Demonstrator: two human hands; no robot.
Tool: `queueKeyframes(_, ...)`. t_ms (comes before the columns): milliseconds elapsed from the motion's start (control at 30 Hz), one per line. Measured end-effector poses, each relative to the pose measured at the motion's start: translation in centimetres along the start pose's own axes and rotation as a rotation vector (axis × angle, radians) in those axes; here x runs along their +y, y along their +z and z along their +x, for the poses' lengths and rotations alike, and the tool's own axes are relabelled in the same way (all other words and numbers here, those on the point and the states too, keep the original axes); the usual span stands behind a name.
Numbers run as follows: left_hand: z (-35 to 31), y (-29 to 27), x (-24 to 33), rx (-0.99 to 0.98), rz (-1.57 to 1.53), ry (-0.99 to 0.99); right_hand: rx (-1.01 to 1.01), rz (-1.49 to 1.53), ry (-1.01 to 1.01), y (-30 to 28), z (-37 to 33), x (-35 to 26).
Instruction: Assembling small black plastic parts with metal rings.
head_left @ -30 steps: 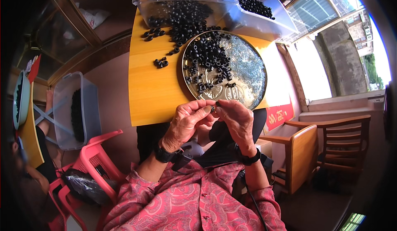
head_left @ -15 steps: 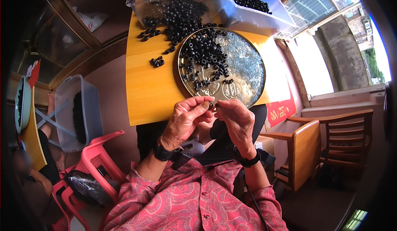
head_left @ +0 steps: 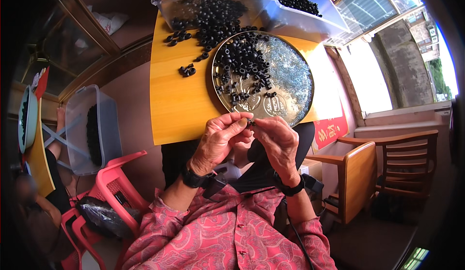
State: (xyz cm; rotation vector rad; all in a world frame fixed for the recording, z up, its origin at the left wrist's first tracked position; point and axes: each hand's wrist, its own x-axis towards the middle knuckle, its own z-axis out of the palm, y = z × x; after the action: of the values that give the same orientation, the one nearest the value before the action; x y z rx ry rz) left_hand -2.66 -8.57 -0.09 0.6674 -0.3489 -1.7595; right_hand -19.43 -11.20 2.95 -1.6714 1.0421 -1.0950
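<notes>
Above the near rim of a round gold tray [head_left: 274, 107], my two hands meet fingertip to fingertip. My left hand [head_left: 219, 137] is closed in a pinch on a small black ring-shaped part [head_left: 250, 123]. My right hand [head_left: 278, 139] also pinches at that part; whatever sits between its fingertips is too small to make out. On the tray's left half lies a heap of black ring-shaped parts [head_left: 244, 59]. Tiny clear bluish pieces [head_left: 290, 71] cover its right half.
The tray stands on a yellow table [head_left: 179, 110], with loose black parts spilling beside it. Two clear plastic bins [head_left: 213, 8] of black parts stand behind. To the left are a pink chair [head_left: 114, 183], another clear bin [head_left: 104, 139] and another person's arm; wooden chairs [head_left: 358, 180] are at right.
The fingertips have shifted slightly around the black part, which now shows between both hands. The whole view has moved a little; the tray and heaps look the same.
</notes>
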Motion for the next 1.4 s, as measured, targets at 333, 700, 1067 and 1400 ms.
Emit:
queueKeyframes(333,0.0,-0.5,0.0,-0.049,0.004,0.012,-0.009,-0.02,-0.002,0.1,0.1,0.1)
queueKeyframes(700,-0.1,-0.4,0.1,-0.005,0.06,0.005,-0.02,-0.147,-0.115,0.2,0.4,-0.1)
queueKeyframes(1067,0.1,-0.4,-0.4,0.045,0.263,0.094,-0.021,-0.304,-0.207,0.3,0.4,-0.4)
queueKeyframes(1400,-0.1,-0.8,0.7,-0.016,0.403,0.093,-0.056,-0.315,-0.198,0.1,0.3,-0.6)
